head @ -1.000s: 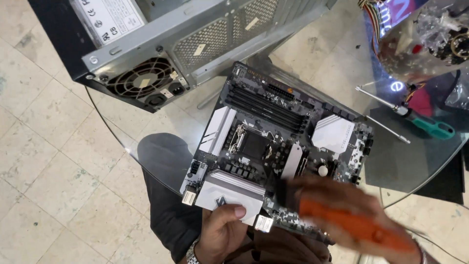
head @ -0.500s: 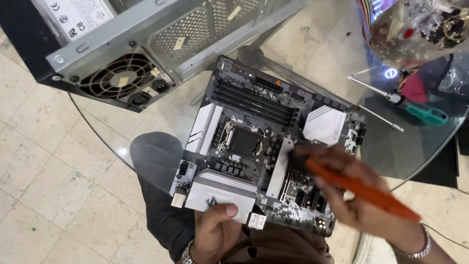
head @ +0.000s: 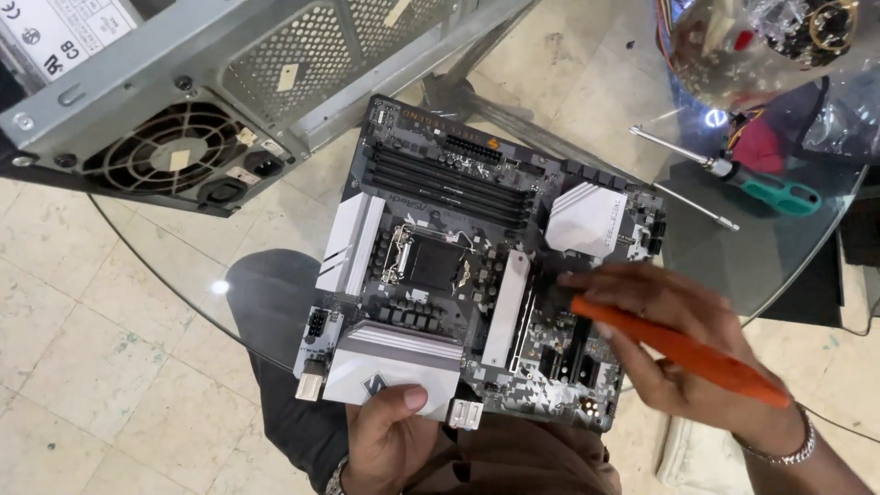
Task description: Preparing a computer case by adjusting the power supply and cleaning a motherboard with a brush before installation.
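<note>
A computer motherboard (head: 458, 266) with white and silver heatsinks lies on a round glass table (head: 779, 266). My left hand (head: 390, 435) grips its near edge, thumb on the silver heatsink. My right hand (head: 678, 344) holds an orange-handled screwdriver (head: 678, 353), its tip end down on the board's right side beside a long silver heatsink; my fingers hide the tip.
A grey computer case (head: 202, 82) with a fan grille lies at the upper left on the table. A green-handled screwdriver (head: 733, 174) and a thin metal rod (head: 692, 206) lie at the right. A clear bag of parts (head: 770, 46) sits at the top right. Tiled floor shows through the glass.
The view has shifted, so the board sits higher and larger in frame. My right hand with the orange screwdriver has moved up and left over the board's right side. My left hand keeps its grip.
</note>
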